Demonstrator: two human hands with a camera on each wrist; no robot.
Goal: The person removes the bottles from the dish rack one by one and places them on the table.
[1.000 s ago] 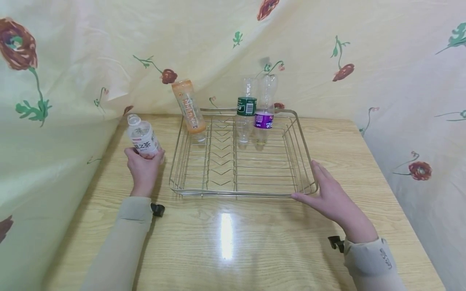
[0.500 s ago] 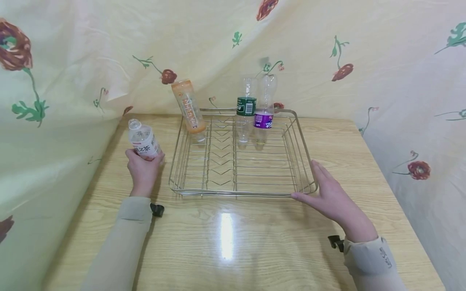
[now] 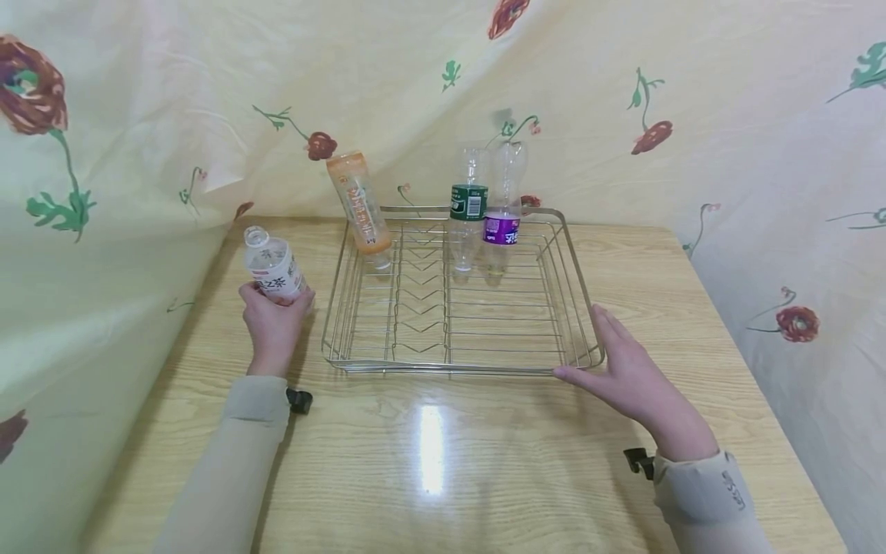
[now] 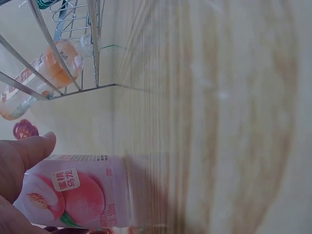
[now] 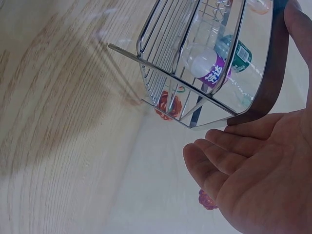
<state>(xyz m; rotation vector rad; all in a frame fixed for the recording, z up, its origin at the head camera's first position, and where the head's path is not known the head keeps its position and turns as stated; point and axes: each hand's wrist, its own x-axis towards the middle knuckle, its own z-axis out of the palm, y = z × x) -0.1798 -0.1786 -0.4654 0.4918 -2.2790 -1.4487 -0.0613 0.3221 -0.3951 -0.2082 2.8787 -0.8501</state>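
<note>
My left hand [image 3: 273, 327] grips a clear plastic drink bottle [image 3: 274, 268] by its lower part, left of the wire rack. The bottle has no cap and a pale label with a pink peach on it, plain in the left wrist view [image 4: 85, 195]. Its base is right at the tabletop. At the rack's near right corner, my right hand [image 3: 633, 377] has its thumb along the front rim and its straight fingers beside the right side. The right wrist view shows that palm [image 5: 273, 170] holding nothing, with the metal rack [image 5: 190, 87] between thumb and fingers.
Inside the rack [image 3: 505, 372], three plastic bottles lean upside down at the back: an orange-labelled one [image 3: 360, 204] at left, a green-labelled one [image 3: 469, 204] and a purple-labelled one [image 3: 501, 228]. A flowered cloth [image 3: 388, 85] hangs behind and beside the wooden table [image 3: 360, 462].
The bottle in my left hand has shifted slightly toward me and turned a little. My right hand and the rack stay where they were.
</note>
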